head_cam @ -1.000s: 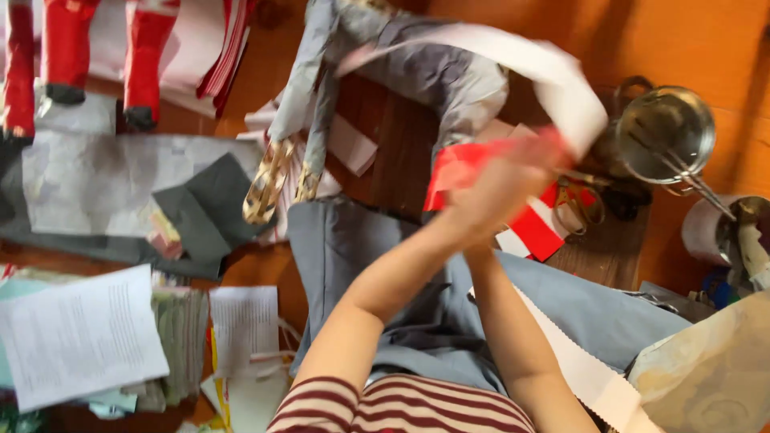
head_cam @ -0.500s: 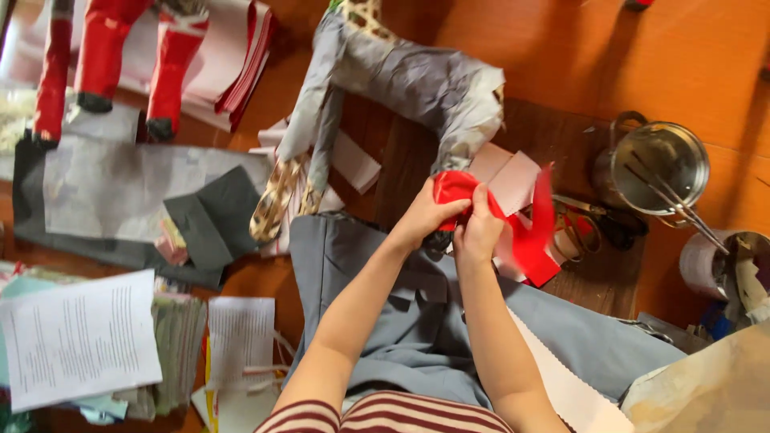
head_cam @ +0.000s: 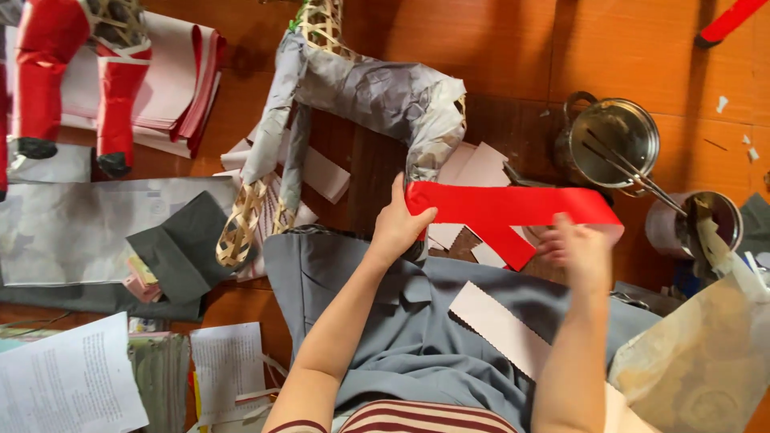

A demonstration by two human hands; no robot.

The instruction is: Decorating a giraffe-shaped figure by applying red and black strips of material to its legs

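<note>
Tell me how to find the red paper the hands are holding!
Look at the big grey paper-covered woven frame standing on the orange floor. Just below its right end, the left hand and right hand stretch a long red paper strip between them. The loose paper pieces beneath it are pale; only it is bright red.

Orange-brown wooden floor point(head_cam: 497, 56) carries paper stacks point(head_cam: 176, 88), grey sheets point(head_cam: 72, 232), a metal pot point(head_cam: 613, 144), printed pages point(head_cam: 64, 385).

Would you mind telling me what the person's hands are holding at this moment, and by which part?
A red paper strip, stretched between both hands: the left hand pinches its left end, the right hand grips its right end.
</note>
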